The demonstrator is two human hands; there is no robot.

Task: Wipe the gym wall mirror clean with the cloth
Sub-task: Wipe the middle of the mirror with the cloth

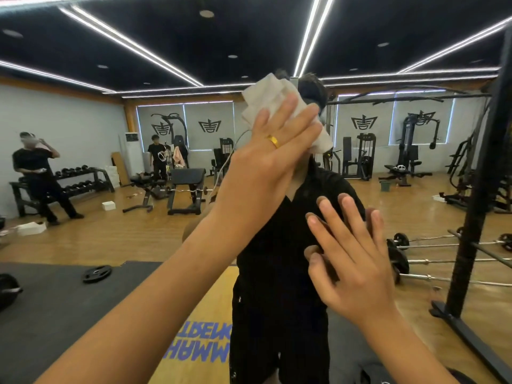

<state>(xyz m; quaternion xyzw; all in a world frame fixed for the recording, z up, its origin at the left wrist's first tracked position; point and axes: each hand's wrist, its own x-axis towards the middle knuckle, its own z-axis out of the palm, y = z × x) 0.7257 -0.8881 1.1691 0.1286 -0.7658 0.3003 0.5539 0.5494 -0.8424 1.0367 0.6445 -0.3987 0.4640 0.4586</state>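
The white cloth [279, 106] is crumpled and pressed flat against the mirror [83, 120] high in the middle of the view, under the left hand [266, 156]. That hand lies open over it, fingers spread and extended, palm pushing the cloth to the glass rather than closing round it; a gold ring [273, 141] sits on one finger. Much of the cloth is hidden beneath the fingers, and only its upper folds and a lower right corner show.

The right hand [352, 259] is lower and to the right, empty, its grip apart with fingers splayed, fingertips at or against the glass; whether the palm touches cannot be told. Its dark reflection meets the fingertips.

The cloth and left hand cover the head of the person's reflection [277, 273], which is dressed in black and cut off at the bottom edge. Mirrored blue lettering on a yellow floor panel [199, 336] is partly hidden behind the left forearm. At the right a black rack upright [479, 189] runs out of view, with barbells [443, 261] beside it. Far left, reflected dumbbell racks [80, 178] and figures are small and blurred.
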